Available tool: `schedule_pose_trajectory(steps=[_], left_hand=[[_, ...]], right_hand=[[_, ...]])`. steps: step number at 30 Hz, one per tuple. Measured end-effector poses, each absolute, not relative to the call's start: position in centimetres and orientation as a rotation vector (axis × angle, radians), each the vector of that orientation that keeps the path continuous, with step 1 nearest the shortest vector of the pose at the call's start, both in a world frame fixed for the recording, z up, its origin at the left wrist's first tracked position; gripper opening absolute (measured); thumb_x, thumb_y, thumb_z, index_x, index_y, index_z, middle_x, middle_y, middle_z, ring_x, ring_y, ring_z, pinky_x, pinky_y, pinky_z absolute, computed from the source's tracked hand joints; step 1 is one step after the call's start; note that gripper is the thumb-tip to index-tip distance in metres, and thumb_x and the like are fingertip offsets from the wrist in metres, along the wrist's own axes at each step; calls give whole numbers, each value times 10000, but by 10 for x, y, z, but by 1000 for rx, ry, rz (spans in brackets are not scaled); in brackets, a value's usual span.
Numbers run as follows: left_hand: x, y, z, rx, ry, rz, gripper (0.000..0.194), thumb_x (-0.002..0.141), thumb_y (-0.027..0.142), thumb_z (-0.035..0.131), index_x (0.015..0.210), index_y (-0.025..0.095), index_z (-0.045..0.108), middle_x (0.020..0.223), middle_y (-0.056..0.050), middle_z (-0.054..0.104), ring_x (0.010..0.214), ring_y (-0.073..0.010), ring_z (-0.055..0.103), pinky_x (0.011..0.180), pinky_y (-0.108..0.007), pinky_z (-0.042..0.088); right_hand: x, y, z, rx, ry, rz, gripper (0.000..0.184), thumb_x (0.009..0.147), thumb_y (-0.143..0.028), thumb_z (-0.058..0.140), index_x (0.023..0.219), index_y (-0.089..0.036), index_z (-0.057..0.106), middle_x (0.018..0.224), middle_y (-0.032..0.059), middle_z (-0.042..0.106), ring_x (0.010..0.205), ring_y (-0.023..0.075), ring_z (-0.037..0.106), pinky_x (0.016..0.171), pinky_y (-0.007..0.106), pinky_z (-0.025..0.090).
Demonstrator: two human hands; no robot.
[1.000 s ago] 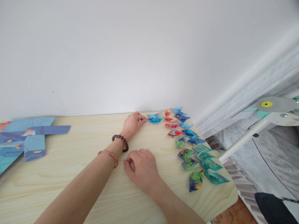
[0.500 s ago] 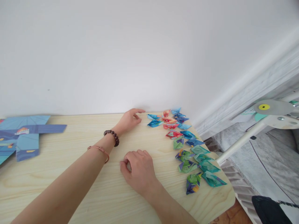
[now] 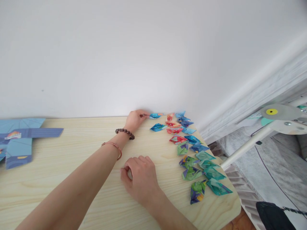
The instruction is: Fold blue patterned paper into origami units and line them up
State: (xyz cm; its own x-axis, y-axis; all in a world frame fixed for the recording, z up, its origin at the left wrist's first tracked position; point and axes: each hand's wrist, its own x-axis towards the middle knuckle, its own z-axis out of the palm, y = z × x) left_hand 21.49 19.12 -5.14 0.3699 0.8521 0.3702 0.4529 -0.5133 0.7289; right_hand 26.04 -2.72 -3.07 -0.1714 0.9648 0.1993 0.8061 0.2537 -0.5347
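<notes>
At the table's back edge, my left hand point(image 3: 136, 120) pinches the left tip of a blue folded paper boat point(image 3: 156, 116). A second blue paper boat point(image 3: 158, 127) lies just in front of it, apart from my fingers. My right hand point(image 3: 141, 179) rests on the tabletop nearer to me, its fingers curled into a loose fist with nothing seen in them. To the right lie rows of similar folded boats: red ones point(image 3: 174, 131), blue ones point(image 3: 192, 139), green ones point(image 3: 192, 173) and teal ones point(image 3: 215, 174).
Flat blue printed paper or card point(image 3: 19, 147) lies at the left of the wooden table point(image 3: 72, 179). A white wall point(image 3: 107, 64) rises behind. Beyond the rounded right corner are a metal tube frame point(image 3: 247, 142), grey fabric point(image 3: 283, 159) and a dark object with a cord point(image 3: 271, 215).
My left hand has closed on the farther blue paper boat and shifted it slightly toward the wall, widening the gap to the nearer one. My right hand stays curled on the table.
</notes>
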Motion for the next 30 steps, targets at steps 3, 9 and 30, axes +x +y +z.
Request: schedule_pose_trajectory(steps=[3, 9, 30], left_hand=[[217, 192, -50, 2127, 1142, 1008, 196, 797, 321, 571, 912, 262, 718, 965, 9, 686, 823, -162, 591, 761, -259, 435], [214, 181, -43, 2071, 1164, 1005, 325, 805, 361, 575, 1102, 247, 640, 960, -12, 686, 777, -151, 604, 732, -258, 462], [205, 146, -40, 2265, 990, 879, 242, 804, 377, 570, 973, 262, 700, 863, -6, 654, 717, -135, 563, 660, -231, 444]], right_hand=[[261, -27, -31, -1601, -2028, 420, 114, 824, -267, 507, 727, -208, 499, 733, -29, 614, 714, 142, 487, 708, 291, 287], [262, -25, -31, -1616, -2022, 425, 108, 820, -263, 516, 729, -207, 504, 727, -26, 612, 718, 144, 486, 713, 292, 285], [259, -26, -29, -1645, -2013, 406, 109, 805, -253, 532, 717, -204, 492, 709, -29, 598, 717, 142, 480, 703, 290, 281]])
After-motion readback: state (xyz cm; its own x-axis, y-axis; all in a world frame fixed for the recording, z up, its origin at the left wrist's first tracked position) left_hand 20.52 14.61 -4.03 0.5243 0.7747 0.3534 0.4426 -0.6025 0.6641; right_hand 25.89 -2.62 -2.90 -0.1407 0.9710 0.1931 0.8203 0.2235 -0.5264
